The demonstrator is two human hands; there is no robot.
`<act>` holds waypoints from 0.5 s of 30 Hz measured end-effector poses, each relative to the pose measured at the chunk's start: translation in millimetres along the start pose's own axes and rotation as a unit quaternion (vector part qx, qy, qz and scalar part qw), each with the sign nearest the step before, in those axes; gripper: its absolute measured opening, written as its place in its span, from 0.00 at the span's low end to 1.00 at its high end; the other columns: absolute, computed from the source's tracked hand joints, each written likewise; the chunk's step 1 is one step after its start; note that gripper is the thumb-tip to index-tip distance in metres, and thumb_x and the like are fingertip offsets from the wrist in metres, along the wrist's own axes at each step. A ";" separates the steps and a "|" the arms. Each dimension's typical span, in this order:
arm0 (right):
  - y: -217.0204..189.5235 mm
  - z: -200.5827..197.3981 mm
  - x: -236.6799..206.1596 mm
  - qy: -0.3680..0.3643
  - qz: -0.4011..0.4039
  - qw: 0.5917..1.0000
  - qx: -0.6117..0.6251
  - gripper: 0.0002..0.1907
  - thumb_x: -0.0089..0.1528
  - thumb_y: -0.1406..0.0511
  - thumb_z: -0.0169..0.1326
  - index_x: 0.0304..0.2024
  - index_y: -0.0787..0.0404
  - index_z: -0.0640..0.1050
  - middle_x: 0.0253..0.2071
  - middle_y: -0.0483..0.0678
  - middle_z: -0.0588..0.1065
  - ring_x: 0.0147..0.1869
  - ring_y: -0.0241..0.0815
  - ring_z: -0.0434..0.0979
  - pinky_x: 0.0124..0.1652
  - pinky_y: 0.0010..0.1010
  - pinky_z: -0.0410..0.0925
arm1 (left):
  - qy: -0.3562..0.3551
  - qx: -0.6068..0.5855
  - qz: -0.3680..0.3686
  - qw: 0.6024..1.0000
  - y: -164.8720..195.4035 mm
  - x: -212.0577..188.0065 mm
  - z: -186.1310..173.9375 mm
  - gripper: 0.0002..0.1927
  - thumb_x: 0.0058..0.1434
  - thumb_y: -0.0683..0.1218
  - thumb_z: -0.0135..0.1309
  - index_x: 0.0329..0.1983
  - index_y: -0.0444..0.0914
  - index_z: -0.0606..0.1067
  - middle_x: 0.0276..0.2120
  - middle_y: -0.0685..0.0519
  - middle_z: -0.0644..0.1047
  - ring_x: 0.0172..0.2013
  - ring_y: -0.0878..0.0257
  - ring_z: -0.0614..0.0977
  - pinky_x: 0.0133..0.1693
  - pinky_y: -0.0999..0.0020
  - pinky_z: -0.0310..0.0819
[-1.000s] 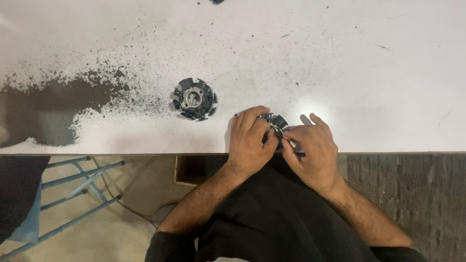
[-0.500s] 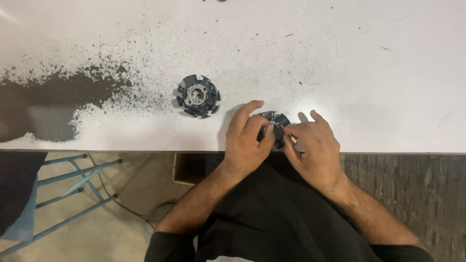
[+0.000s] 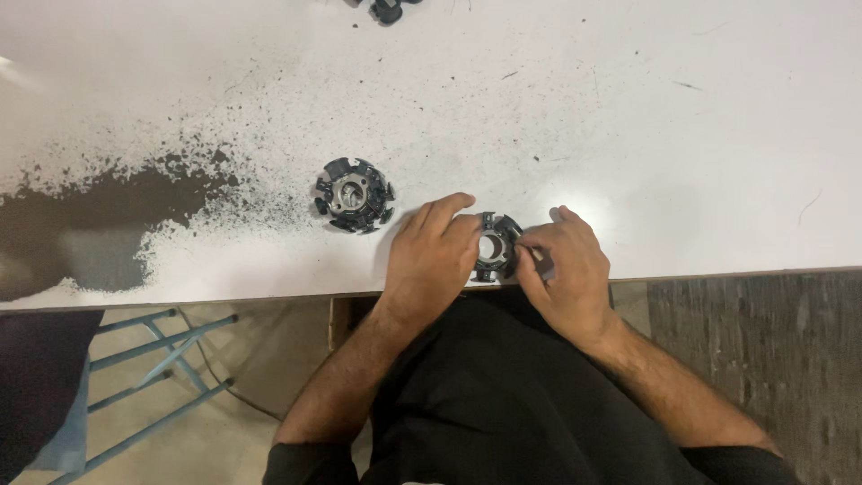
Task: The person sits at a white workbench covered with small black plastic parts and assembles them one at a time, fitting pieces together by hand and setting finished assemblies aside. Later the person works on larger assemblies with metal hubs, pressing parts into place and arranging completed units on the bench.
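Small black ring-shaped toothed part (image 3: 495, 245) sits at the near edge of the white worktable (image 3: 700, 153), pinched between both hands. Left hand (image 3: 433, 260) curls round its left side; right hand (image 3: 564, 269) grips its right rim. Open tabletop beyond and to the right. A second black toothed ring with a metal hub (image 3: 353, 195) lies well apart, left. Dark worn patch (image 3: 85, 216) far left; blue metal frame (image 3: 144, 395) below the edge.

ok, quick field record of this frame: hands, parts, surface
left hand: on the near table edge, fingers against the ring's left side
right hand: pinching the ring's right side
held part: black ring part with an open centre
other part: black round part with a metal hub, lying apart to the left
surface: white table, dark worn patch at left
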State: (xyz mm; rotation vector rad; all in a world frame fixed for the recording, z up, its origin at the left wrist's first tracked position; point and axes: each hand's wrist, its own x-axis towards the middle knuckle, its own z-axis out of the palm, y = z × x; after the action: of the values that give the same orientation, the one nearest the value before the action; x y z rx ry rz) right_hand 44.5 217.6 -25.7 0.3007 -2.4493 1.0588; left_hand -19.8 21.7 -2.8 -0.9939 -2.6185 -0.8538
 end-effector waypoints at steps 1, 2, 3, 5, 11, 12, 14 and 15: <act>0.2 0.6 0.0 -0.003 0.002 1.000 0.000 0.12 0.59 0.73 0.61 0.43 0.61 0.74 0.40 0.49 0.77 0.45 0.50 0.79 0.66 0.55 0.67 | 0.009 0.006 0.009 1.000 -0.5 -1.2 -2.5 0.08 0.62 0.41 0.60 0.44 0.37 0.76 0.55 0.51 0.75 0.54 0.54 0.79 0.54 0.56 0.74; 0.3 1.5 0.2 -0.006 0.002 1.000 0.001 0.12 0.59 0.73 0.61 0.43 0.61 0.74 0.39 0.48 0.77 0.45 0.49 0.79 0.66 0.55 0.67 | -0.007 0.021 0.033 0.999 0.1 -1.8 -4.0 0.09 0.60 0.41 0.60 0.42 0.37 0.76 0.54 0.49 0.75 0.54 0.52 0.79 0.53 0.55 0.74; 0.8 2.5 0.6 -0.003 0.002 1.000 0.000 0.12 0.59 0.73 0.61 0.43 0.61 0.74 0.39 0.49 0.77 0.45 0.50 0.79 0.66 0.55 0.67 | -0.020 0.036 0.058 0.997 0.6 -1.7 -5.0 0.09 0.57 0.41 0.60 0.41 0.37 0.76 0.54 0.47 0.75 0.55 0.51 0.79 0.52 0.54 0.74; 1.6 3.7 0.8 0.002 0.004 1.000 -0.004 0.12 0.59 0.74 0.61 0.42 0.61 0.74 0.39 0.49 0.77 0.45 0.51 0.78 0.67 0.55 0.68 | -0.048 0.044 0.072 0.995 3.3 -0.6 -4.3 0.09 0.56 0.41 0.60 0.40 0.37 0.77 0.53 0.46 0.76 0.54 0.50 0.79 0.50 0.54 0.75; 4.5 2.7 -4.4 0.015 -0.066 0.997 0.024 0.13 0.57 0.73 0.63 0.41 0.61 0.74 0.40 0.50 0.76 0.51 0.50 0.79 0.67 0.60 0.64 | -0.046 -0.043 0.013 0.998 4.4 1.0 3.5 0.12 0.62 0.40 0.59 0.48 0.33 0.75 0.52 0.46 0.76 0.49 0.51 0.82 0.48 0.59 0.80; 4.7 3.8 -5.5 0.012 -0.071 0.997 0.017 0.14 0.56 0.73 0.63 0.41 0.61 0.74 0.40 0.50 0.76 0.52 0.51 0.79 0.66 0.60 0.64 | -0.041 -0.045 0.003 0.998 3.5 -0.7 4.1 0.12 0.61 0.40 0.59 0.47 0.34 0.75 0.52 0.47 0.76 0.48 0.51 0.82 0.48 0.59 0.80; 4.8 6.7 -7.5 0.007 -0.078 0.997 0.005 0.14 0.55 0.73 0.64 0.41 0.61 0.75 0.40 0.50 0.76 0.54 0.52 0.79 0.66 0.60 0.64 | -0.046 -0.048 -0.009 0.998 2.2 -4.1 5.9 0.11 0.61 0.39 0.59 0.46 0.34 0.75 0.50 0.48 0.76 0.48 0.51 0.82 0.47 0.59 0.80; 5.0 7.8 -8.3 0.007 -0.076 0.997 0.003 0.15 0.55 0.73 0.64 0.42 0.61 0.75 0.40 0.51 0.76 0.54 0.52 0.79 0.66 0.59 0.64 | -0.055 -0.047 -0.013 0.997 1.6 -5.8 6.8 0.11 0.61 0.39 0.58 0.46 0.34 0.75 0.50 0.48 0.76 0.48 0.51 0.82 0.47 0.59 0.80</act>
State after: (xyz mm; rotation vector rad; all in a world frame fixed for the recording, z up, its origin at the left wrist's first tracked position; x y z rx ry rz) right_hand 47.4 215.5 -37.6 0.4712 -2.3684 1.0001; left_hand -14.4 23.5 -9.8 -1.0630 -2.7102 -0.9626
